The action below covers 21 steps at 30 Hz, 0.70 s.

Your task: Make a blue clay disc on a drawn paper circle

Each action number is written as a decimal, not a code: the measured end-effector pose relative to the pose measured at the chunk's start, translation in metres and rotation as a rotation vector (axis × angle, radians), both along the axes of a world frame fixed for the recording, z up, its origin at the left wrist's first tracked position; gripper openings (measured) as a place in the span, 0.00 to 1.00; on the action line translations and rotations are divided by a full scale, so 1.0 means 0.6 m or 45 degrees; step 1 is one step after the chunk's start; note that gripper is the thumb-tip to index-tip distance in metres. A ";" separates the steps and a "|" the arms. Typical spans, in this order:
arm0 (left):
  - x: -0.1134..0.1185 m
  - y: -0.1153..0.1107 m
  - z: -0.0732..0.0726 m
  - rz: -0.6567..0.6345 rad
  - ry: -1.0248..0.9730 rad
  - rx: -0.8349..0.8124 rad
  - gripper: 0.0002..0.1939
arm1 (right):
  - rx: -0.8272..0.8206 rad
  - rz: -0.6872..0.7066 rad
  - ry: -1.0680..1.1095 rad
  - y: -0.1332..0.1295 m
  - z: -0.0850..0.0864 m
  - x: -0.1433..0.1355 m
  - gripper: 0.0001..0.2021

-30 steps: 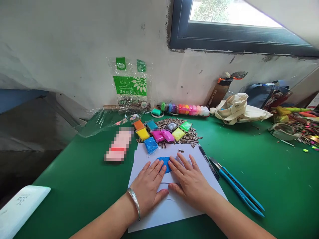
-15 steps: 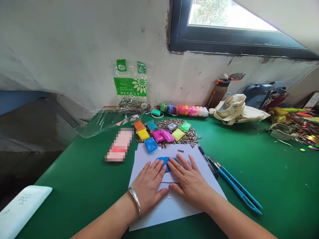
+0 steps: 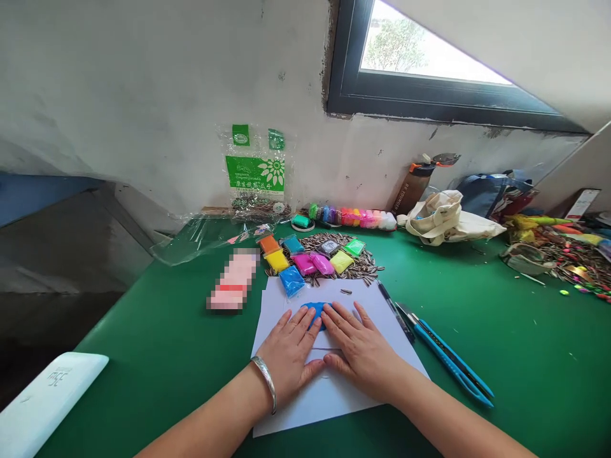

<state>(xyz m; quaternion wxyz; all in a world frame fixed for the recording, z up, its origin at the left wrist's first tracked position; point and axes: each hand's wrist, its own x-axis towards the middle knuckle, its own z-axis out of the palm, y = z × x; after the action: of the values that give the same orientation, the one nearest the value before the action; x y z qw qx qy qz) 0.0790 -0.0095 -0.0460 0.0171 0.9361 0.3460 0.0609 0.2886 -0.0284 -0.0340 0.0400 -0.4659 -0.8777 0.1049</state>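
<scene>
A flattened piece of blue modelling clay [image 3: 316,316] lies on white paper [image 3: 305,407], partly covered by my fingers. My left hand [image 3: 289,346], with a silver bangle at the wrist, rests flat with its fingertips on the clay's left side. From the other side my right hand [image 3: 356,343] lies flat, its fingertips over the clay's right part. Both hands are open, and the thumbs point toward each other. Just beyond the paper sit small packets of coloured clay, among them a blue packet [image 3: 291,281] and a yellow packet [image 3: 277,261].
Sunflower seeds [image 3: 367,264] lie heaped behind the paper. To the right are a pen [image 3: 396,312] and a blue utility knife [image 3: 451,356] with its blade showing. A seed bag [image 3: 255,175], a bottle [image 3: 414,187] and a cloth bag [image 3: 449,219] stand along the wall.
The camera view has shifted slightly. My right hand's fingers have drawn a little closer together over the clay; the left hand stays nearly in place.
</scene>
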 end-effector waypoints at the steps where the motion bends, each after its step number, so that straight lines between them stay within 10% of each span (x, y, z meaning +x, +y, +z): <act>1: -0.001 0.000 0.000 -0.005 -0.033 -0.012 0.31 | -0.016 0.006 -0.001 0.002 0.005 0.001 0.31; 9: -0.031 0.022 -0.006 0.201 -0.539 0.019 0.22 | 0.066 -0.092 0.104 0.037 0.034 -0.019 0.24; 21: -0.026 0.023 -0.005 0.190 -0.353 -0.010 0.19 | 0.066 -0.123 0.151 0.059 -0.011 -0.030 0.25</act>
<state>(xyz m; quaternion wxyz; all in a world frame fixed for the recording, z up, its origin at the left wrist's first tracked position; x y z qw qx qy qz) 0.0633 0.0041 -0.0490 0.0640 0.8903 0.4091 0.1894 0.2707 0.0070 -0.0407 0.1088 -0.4996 -0.8526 0.1074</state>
